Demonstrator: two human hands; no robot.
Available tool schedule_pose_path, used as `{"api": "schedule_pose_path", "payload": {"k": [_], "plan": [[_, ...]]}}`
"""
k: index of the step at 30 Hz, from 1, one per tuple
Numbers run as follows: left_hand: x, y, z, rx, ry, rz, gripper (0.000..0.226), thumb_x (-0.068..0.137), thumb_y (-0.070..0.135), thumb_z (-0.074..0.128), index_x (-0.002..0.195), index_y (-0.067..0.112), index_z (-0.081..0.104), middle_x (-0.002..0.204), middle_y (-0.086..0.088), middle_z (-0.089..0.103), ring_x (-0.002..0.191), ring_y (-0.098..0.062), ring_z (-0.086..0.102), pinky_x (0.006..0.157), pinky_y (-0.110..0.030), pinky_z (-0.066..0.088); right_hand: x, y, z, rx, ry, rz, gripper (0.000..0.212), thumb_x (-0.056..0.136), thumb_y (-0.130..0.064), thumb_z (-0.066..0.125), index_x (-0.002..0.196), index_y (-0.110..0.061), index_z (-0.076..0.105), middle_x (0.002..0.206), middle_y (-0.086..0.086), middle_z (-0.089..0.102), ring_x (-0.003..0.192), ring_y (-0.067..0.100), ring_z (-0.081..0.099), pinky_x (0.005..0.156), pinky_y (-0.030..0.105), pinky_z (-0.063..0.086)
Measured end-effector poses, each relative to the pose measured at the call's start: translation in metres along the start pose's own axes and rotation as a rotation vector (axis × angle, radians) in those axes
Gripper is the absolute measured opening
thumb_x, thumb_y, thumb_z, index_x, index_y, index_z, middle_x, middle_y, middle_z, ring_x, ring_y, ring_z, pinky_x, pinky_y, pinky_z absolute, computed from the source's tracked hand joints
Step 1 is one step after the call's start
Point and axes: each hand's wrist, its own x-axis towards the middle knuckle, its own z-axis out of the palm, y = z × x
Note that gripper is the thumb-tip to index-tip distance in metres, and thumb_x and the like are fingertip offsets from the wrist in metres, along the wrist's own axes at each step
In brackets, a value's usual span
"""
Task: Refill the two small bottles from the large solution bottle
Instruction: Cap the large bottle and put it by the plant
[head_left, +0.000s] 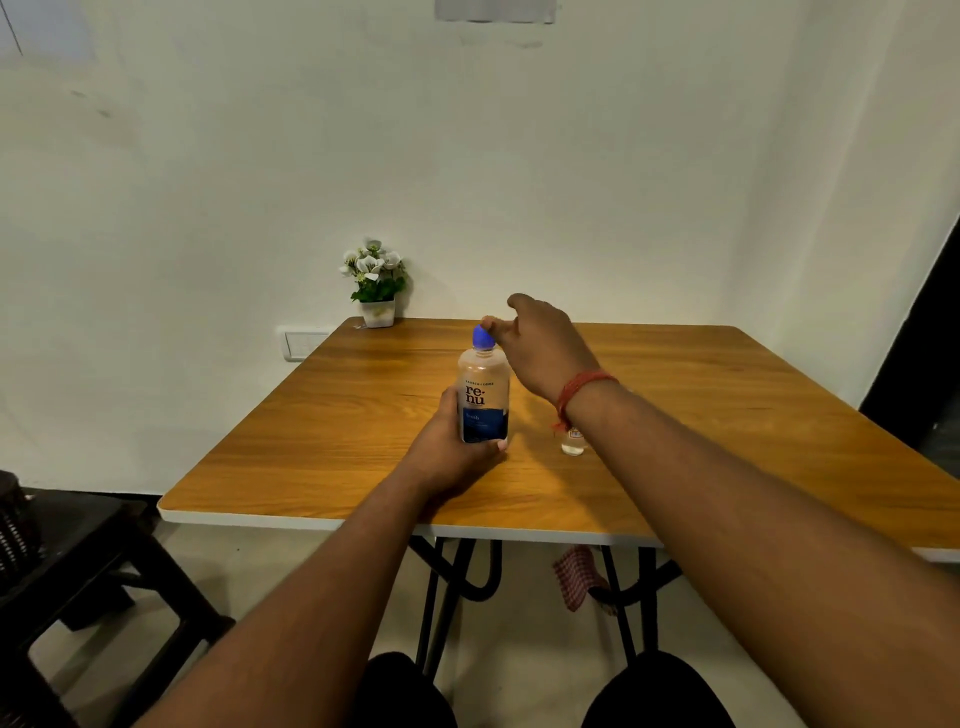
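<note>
The large solution bottle (483, 392), clear with a blue label and a blue cap (483, 336), stands upright on the wooden table (322, 426). My left hand (451, 441) is wrapped around its lower part. My right hand (540, 345) reaches in from the right, its fingertips pinching the blue cap. One small clear bottle (573, 442) stands on the table just right of the big one, mostly hidden under my right wrist. No second small bottle shows in view.
A small white pot of white flowers (375, 283) stands at the table's far left corner against the wall. A dark chair (78, 561) sits to the left of the table. A checked cloth (576, 577) hangs under the table.
</note>
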Motion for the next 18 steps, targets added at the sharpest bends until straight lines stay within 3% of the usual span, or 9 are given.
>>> {"api": "schedule_pose_path", "payload": {"k": [3,5,8,12,14,18], "plan": [[-0.002,0.001,-0.007,-0.087,-0.028,-0.009,0.090,0.080,0.028,0.082,0.148,0.044,0.025,0.141,0.010,0.050,0.127,-0.014,0.053,0.103,-0.039,0.048,-0.028,0.011,0.021,0.195,0.072,0.109,0.046,0.101,-0.036,0.048,0.139,-0.010,0.047,0.133,0.010,0.057,0.120,0.024,0.054,0.095,0.034,0.046],[-0.002,0.000,-0.014,-0.193,-0.006,-0.038,0.090,0.078,0.039,0.081,0.148,0.050,0.026,0.150,0.007,0.044,0.132,-0.017,0.049,0.108,-0.048,0.044,-0.044,0.020,0.035,0.258,0.053,0.168,0.042,0.102,-0.028,0.048,0.140,-0.011,0.045,0.137,0.010,0.054,0.123,0.024,0.052,0.094,0.030,0.043],[-0.007,0.002,-0.023,-0.212,0.026,-0.047,0.074,0.094,0.026,0.067,0.153,0.039,0.025,0.152,0.007,0.041,0.135,-0.015,0.044,0.111,-0.045,0.042,-0.059,0.031,0.052,0.291,-0.022,0.263,0.049,0.098,-0.018,0.056,0.145,-0.012,0.040,0.143,0.008,0.050,0.126,0.023,0.051,0.100,0.032,0.044],[-0.010,0.003,-0.024,0.039,-0.001,-0.006,0.069,0.098,0.014,0.059,0.155,0.033,0.026,0.153,-0.001,0.044,0.132,-0.014,0.048,0.110,-0.043,0.044,-0.069,0.033,0.067,0.328,-0.122,0.282,0.060,0.091,-0.014,0.066,0.145,-0.015,0.039,0.140,0.007,0.053,0.125,0.024,0.054,0.102,0.038,0.048],[-0.007,0.002,-0.022,0.088,0.002,-0.002,0.071,0.097,0.013,0.061,0.155,0.033,0.026,0.150,-0.002,0.048,0.131,-0.015,0.050,0.105,-0.039,0.048,-0.068,0.032,0.071,0.339,-0.114,0.264,0.058,0.089,-0.013,0.068,0.141,-0.017,0.042,0.136,0.007,0.056,0.120,0.023,0.057,0.099,0.038,0.051],[0.002,-0.003,-0.024,0.128,0.044,0.025,0.068,0.096,0.012,0.063,0.154,0.031,0.032,0.143,-0.003,0.054,0.120,-0.010,0.054,0.080,-0.019,0.049,-0.058,0.036,0.077,0.307,-0.123,0.269,0.051,0.088,-0.014,0.070,0.133,-0.016,0.047,0.130,0.006,0.060,0.115,0.023,0.061,0.096,0.035,0.052]]}}
